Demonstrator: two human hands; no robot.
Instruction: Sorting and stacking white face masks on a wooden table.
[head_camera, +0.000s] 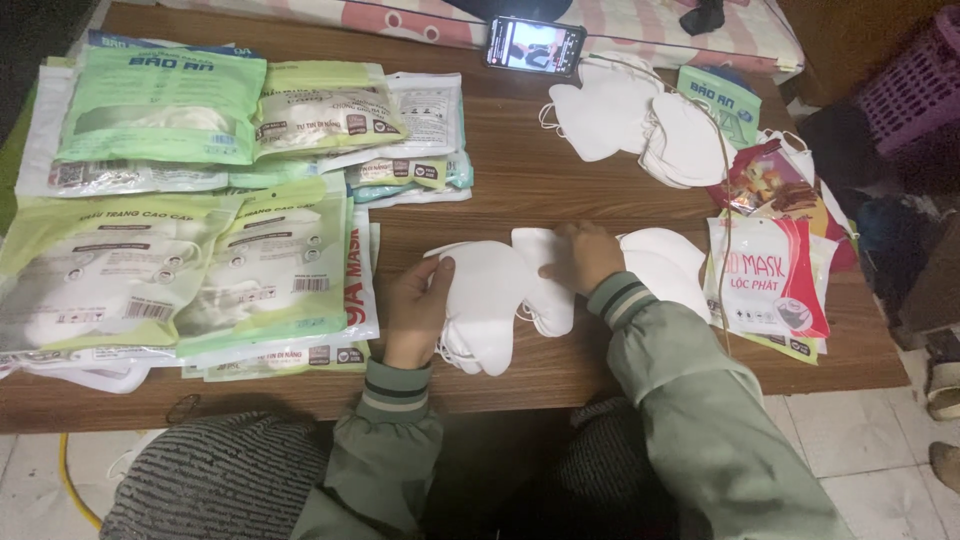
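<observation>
**Desk:** Head view: what do the hands have on the brown wooden worktop (560, 190)?

**Photographer:** The left hand (415, 305) is clasped on the left edge of a stack of white folded fabric face masks (490, 295) lying at the middle of the worktop, near its front edge. The right hand (583, 257) rests on the stack's upper right, fingers curled down on a mask; whether that grip is closed on it or merely pressing, I cannot tell.

**Desk:** What lies around them?

**Photographer:** Just right of that hand sits another white folded mask (665, 265), touching a red-and-white printed plastic mask packet (770, 280). A further pile of white masks (640, 120) lies at the far right. Green-and-white sealed mask packets (180, 210) cover the left side in overlapping rows. A black smartphone with a lit screen (534, 46) lies at the far edge.

**Desk:** And the wearer?

**Photographer:** Grey-green jacket sleeves with striped cuffs (398, 392).
</observation>
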